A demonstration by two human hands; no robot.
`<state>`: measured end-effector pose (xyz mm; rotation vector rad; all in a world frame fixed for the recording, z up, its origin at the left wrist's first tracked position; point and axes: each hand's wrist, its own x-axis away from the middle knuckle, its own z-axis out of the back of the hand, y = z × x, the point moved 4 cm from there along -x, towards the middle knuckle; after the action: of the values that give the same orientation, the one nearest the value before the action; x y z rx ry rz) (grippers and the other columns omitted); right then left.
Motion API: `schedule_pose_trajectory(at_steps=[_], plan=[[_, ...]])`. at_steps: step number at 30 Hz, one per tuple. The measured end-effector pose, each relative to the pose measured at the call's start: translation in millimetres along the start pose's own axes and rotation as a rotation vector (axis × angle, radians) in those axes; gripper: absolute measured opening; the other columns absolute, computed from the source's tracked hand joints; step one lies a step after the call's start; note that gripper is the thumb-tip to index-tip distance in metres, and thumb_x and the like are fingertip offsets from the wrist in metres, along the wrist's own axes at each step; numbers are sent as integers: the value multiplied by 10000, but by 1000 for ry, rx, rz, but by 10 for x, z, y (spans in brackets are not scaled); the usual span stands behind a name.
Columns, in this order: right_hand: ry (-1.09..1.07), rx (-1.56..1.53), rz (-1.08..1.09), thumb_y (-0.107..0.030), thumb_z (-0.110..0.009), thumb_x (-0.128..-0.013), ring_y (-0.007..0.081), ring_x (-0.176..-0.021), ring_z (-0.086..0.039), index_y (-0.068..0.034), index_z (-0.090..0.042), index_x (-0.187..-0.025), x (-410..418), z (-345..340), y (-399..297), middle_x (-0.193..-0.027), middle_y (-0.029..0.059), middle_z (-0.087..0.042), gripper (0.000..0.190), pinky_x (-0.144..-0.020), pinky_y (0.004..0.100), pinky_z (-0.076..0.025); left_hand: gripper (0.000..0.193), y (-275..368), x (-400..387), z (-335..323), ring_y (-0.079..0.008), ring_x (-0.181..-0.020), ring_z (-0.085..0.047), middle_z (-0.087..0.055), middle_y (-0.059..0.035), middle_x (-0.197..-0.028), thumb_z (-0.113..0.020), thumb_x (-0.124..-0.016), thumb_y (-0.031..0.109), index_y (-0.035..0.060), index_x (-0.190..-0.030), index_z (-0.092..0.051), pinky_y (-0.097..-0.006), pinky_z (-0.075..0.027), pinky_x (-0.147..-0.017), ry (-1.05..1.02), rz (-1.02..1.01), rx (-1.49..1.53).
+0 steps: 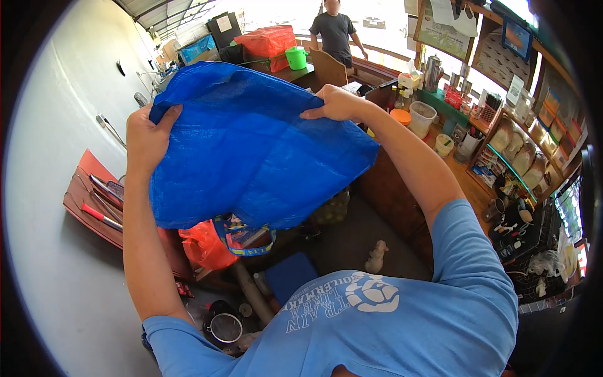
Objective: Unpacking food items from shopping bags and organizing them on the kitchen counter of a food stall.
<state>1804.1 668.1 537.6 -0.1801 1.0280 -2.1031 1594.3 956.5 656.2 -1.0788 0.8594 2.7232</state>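
A large blue woven plastic bag [259, 155] hangs spread out in front of me, held up by its top edge. My left hand [148, 134] pinches its upper left corner between thumb and fingers. Farther right along the same edge, my right hand [335, 103] grips the plastic with the thumb on the near side. A blue and yellow strap handle [249, 252] dangles below the bag. Behind the strap is a red plastic bag [207, 247]. The blue sheet hides much of what lies behind it.
At left, a reddish-brown wall rack [89, 188] holds utensils. To the right runs a wooden counter [464, 188] with jars, bottles and a steel pitcher [432, 73]. A small light-coloured animal [376, 257] is on the floor. A person [333, 37] stands beyond a green bucket [296, 58].
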Motion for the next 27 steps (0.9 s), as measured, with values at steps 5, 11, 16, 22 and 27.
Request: schedule_pose_trajectory(at_steps=[5, 11, 16, 22, 27], plan=[[199, -187, -127, -256, -780, -845, 146, -760, -661, -24, -783, -949, -23, 198, 331, -864, 67, -738, 254, -742, 328, -526, 287, 498, 513, -356, -171, -729, -678, -731, -115, -838, -795, -840, 227, 3, -1008, -732, -319, -536, -712, -79, -153, -44], [29, -555, 38, -35, -637, -901, 88, -733, -657, -30, -767, -957, -6, 396, 406, -846, 51, -731, 142, -689, 250, -545, 560, 830, 1222, -1131, -347, -1133, -647, -703, -157, -1153, -892, -674, 352, 35, -1096, -705, -498, -447, -1040, -771, -550, 221], [-70, -340, 297, 3, -650, -878, 117, -813, -677, -26, -761, -1062, 297, 146, -377, -919, 64, -750, 217, -762, 268, -551, 425, 447, 667, -1288, -351, -1053, -667, -716, -154, -1094, -849, -715, 212, 27, -1072, -713, -456, -474, -998, 27, -448, -153], [-87, -20, 479, -15, -683, -831, 230, -1069, -662, -78, -719, -1179, 797, -215, -752, -1138, 118, -708, 356, -954, 357, -512, 214, -124, 608, -1731, -266, -796, -718, -739, -147, -851, -762, -765, 83, -8, -958, -741, -337, -546, -763, -323, -17, 39], [-526, -118, 666, -312, -814, -784, 357, -1318, -496, -52, -552, -1379, 1349, -703, -494, -1434, 171, -514, 701, -1129, 463, -363, 168, -78, 785, -1857, -94, -781, -667, -750, -69, -835, -672, -847, 15, 1, -997, -746, -275, -535, -722, -359, -55, 417]])
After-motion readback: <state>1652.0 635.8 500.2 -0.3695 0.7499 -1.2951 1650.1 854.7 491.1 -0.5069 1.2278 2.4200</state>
